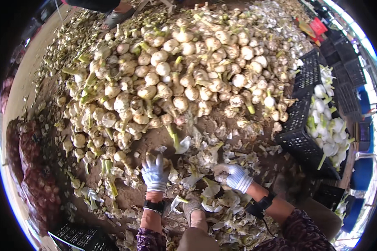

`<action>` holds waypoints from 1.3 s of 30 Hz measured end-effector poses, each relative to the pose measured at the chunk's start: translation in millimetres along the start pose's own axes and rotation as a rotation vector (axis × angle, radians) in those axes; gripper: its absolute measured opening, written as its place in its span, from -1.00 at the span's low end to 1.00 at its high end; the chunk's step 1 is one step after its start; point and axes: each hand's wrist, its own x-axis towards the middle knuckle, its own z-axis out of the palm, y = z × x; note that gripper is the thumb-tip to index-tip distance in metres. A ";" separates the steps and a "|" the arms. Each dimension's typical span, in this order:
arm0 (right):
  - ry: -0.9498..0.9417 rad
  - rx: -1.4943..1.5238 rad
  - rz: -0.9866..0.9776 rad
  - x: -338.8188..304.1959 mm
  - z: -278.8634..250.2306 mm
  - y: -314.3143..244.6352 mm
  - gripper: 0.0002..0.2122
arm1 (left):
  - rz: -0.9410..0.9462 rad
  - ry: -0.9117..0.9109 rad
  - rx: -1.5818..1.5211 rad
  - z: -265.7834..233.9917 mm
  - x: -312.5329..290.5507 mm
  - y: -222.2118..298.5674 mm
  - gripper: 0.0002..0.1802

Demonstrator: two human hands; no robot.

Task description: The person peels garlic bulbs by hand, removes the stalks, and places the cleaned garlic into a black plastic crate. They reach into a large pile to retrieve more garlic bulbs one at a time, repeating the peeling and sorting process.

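Observation:
A big heap of garlic bulbs [180, 79], soil-stained with short cut stems, spreads in front of me. My left hand [155, 172], in a white-and-grey work glove, reaches down at the heap's near edge. Its fingers are stretched forward and slightly apart, with no bulb plainly in them. To the right, my right hand [235, 175] wears the same kind of glove and hovers over loose papery garlic skins [209, 159]. Its fingers are curled together, pointing left; what they hold, if anything, is hidden. A long-stemmed bulb [171, 136] lies beyond my hands.
On the right stands a tilted black plastic crate [299, 129] holding cleaned white garlic [327, 129]. Red net sacks [37, 175] lie at the left, and another black crate [81, 238] at the lower left. Another person's foot [117, 19] shows at the far side.

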 end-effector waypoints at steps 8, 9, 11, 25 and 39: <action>-0.140 0.619 0.281 15.7 4.8 -24.4 -0.72 | -0.102 -0.500 -2.473 -41.4 -3.8 39.0 -0.39; -0.129 0.559 0.294 17.9 10.7 -34.9 -0.73 | -0.193 -0.510 -2.507 -49.5 -6.7 50.0 -0.37; -0.066 0.508 0.191 25.2 23.9 -40.0 -0.73 | -0.333 -0.551 -2.476 -61.6 -7.3 64.4 -0.31; 0.090 0.605 0.120 35.6 34.2 -49.9 -0.78 | 0.115 -0.006 -1.052 -67.4 -11.6 82.0 -0.30; 0.059 0.594 -0.036 33.4 33.1 -42.4 -0.76 | -0.318 -0.350 -1.673 -72.8 -22.5 75.6 -0.21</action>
